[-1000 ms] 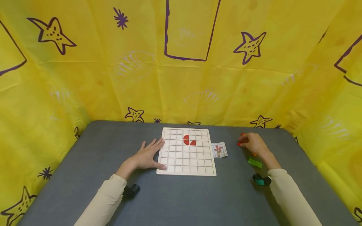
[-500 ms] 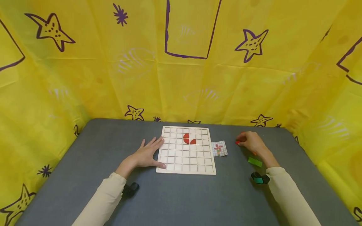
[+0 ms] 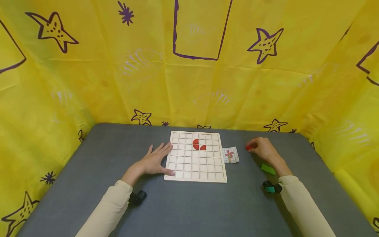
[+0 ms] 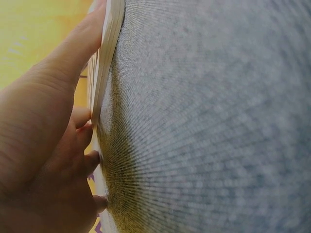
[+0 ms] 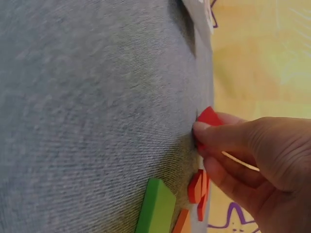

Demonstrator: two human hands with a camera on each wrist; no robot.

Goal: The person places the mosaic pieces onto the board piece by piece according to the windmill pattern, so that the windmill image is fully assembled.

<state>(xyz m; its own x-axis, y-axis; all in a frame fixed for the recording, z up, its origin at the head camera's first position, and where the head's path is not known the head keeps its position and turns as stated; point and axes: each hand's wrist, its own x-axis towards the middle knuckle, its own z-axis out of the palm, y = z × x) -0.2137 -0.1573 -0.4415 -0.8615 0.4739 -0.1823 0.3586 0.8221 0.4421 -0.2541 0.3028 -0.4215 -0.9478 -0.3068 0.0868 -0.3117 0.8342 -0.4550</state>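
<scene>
My left hand lies with spread, straight fingers on the left edge of a pale wooden grid board. In the left wrist view the thumb and fingertips touch the board's rim. Red quarter-round pieces sit in cells in the board's upper middle. Right of the board, my right hand pinches a red piece between thumb and fingers, close to the table. More red pieces lie beneath that hand, with a green block and an orange piece nearer the wrist.
A small printed card with a red pinwheel-like pattern on a grid lies against the board's right edge. Grey cloth covers the table. A yellow curtain with starfish drawings hangs behind and at both sides.
My right hand has shifted slightly left with the red piece, and the orange piece under it has dropped out of sight in the head view. The left hand stays on the board.
</scene>
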